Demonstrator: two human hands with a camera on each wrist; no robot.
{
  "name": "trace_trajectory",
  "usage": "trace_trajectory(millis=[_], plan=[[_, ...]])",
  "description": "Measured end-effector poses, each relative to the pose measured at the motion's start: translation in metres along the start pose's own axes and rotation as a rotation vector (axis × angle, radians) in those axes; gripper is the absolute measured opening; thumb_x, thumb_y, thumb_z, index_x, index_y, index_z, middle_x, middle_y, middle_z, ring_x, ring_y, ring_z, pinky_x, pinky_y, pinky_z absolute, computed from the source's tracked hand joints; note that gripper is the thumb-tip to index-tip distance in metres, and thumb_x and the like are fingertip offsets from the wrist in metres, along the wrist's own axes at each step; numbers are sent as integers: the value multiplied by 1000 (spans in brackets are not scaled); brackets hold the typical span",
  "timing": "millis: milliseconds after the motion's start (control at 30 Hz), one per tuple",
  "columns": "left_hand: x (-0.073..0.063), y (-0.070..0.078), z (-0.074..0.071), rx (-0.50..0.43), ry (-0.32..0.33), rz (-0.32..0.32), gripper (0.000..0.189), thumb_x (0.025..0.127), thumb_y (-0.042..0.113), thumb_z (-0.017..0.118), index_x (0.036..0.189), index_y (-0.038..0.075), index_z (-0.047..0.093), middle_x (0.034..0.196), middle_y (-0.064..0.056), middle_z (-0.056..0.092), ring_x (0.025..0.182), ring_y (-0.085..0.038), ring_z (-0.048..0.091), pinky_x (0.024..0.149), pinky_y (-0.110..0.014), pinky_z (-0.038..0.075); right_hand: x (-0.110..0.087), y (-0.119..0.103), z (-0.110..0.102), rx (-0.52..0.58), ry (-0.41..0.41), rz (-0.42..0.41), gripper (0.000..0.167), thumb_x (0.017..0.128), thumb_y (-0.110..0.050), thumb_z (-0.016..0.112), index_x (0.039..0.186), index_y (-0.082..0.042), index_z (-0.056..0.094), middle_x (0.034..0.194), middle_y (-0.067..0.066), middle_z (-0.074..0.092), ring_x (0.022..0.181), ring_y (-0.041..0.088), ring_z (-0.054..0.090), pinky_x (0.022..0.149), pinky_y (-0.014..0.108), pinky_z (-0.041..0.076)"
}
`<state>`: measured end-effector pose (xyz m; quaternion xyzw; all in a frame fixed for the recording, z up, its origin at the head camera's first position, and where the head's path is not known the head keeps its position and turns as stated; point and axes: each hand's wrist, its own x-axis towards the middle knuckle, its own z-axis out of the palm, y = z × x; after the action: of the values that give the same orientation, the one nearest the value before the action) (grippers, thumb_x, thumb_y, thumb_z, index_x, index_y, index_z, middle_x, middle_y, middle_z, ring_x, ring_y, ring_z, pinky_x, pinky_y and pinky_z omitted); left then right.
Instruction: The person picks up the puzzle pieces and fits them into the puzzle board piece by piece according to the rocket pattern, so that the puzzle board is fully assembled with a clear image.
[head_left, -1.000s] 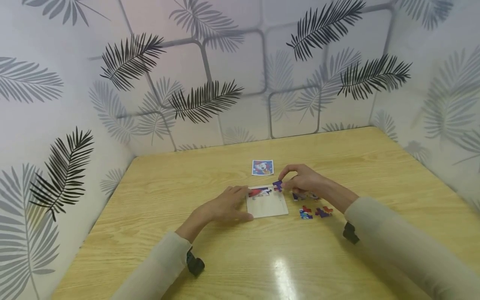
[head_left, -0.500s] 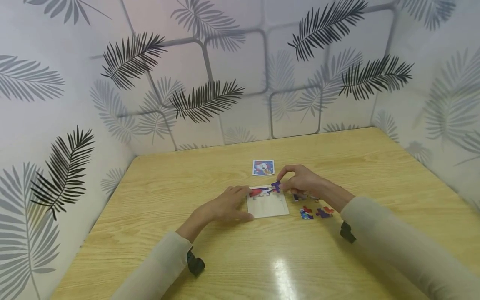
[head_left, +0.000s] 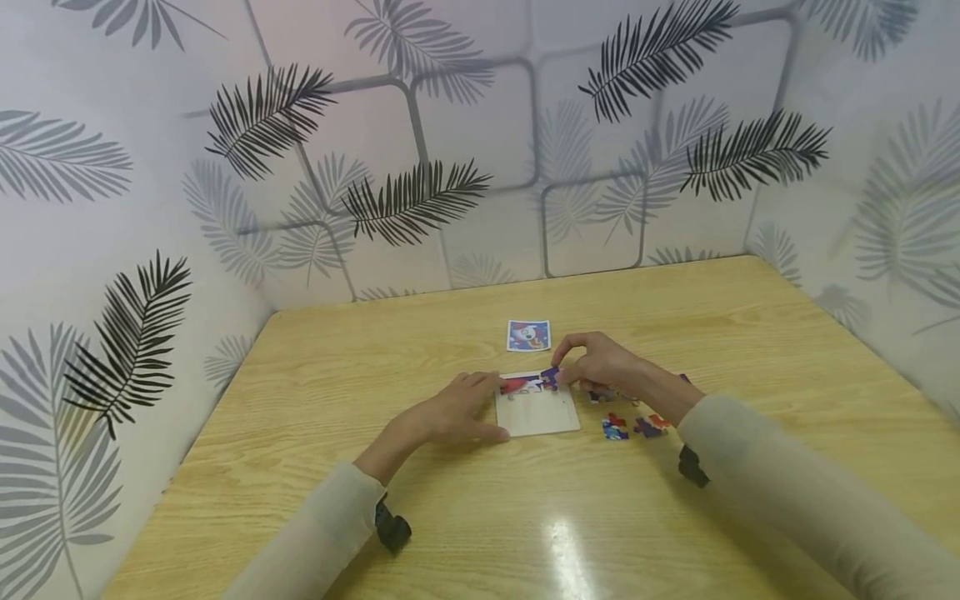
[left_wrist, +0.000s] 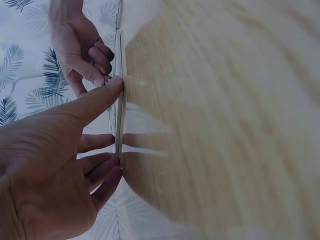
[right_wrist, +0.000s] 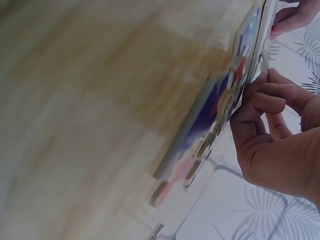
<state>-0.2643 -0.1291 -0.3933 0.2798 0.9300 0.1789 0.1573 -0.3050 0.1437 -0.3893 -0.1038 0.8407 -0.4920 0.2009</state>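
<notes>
My right hand [head_left: 600, 365] pinches a purple jigsaw piece [head_left: 551, 377] between thumb and index finger at the back right of a pale puzzle board [head_left: 536, 415]. On the board's back left lies a red, white and purple section of joined pieces [head_left: 519, 384]. My left hand [head_left: 459, 410] rests at the board's left side, fingers at the back corner and thumb at the front one. The left wrist view shows that thumb [left_wrist: 102, 100] touching the board's edge. In the right wrist view, the curled fingers [right_wrist: 265, 102] mostly hide the held piece.
Loose jigsaw pieces lie right of the board, including a blue and red piece [head_left: 615, 427] and a purple and red piece [head_left: 651, 426]. Others sit partly under my right hand. A picture card [head_left: 528, 335] lies behind the board on the wooden table [head_left: 480, 517]. Patterned walls stand behind.
The purple piece in my right hand has moved slightly left and come down onto the board's back right. My left hand has stayed at the board's left side.
</notes>
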Motion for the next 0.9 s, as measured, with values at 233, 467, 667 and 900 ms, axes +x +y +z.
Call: trace_trajectory(millis=[233,467,667,900], plan=[[0,0,0,4,3,5,83,90,46,72,156,16,32,162,-13,31,148,-34,29,121,-49,27,3,0,3,-13,16,8,26,90,-8,71,114,-2,61,52,0,47,44,11,34,45,25,30],[-1,0,0,1,4,-1,83,89,46,72,155,16,32,162,-13,31,148,-34,29,121,-49,28,2,-3,6,-30,32,12,25,90,-6,71,113,-1,62,56,1,52,46,11,37,47,25,32],[-1,0,1,-11,1,-5,83,89,47,72,156,17,32,163,-12,30,148,-34,28,121,-51,27,0,-7,9,-79,50,-1,24,89,-5,72,111,1,64,55,2,52,46,12,39,46,25,32],[-1,0,1,-14,5,0,82,89,47,72,155,17,32,162,-12,31,148,-34,29,120,-51,28,0,-10,11,-162,81,-24,20,86,-2,71,105,1,66,51,3,52,45,12,44,48,24,39]])
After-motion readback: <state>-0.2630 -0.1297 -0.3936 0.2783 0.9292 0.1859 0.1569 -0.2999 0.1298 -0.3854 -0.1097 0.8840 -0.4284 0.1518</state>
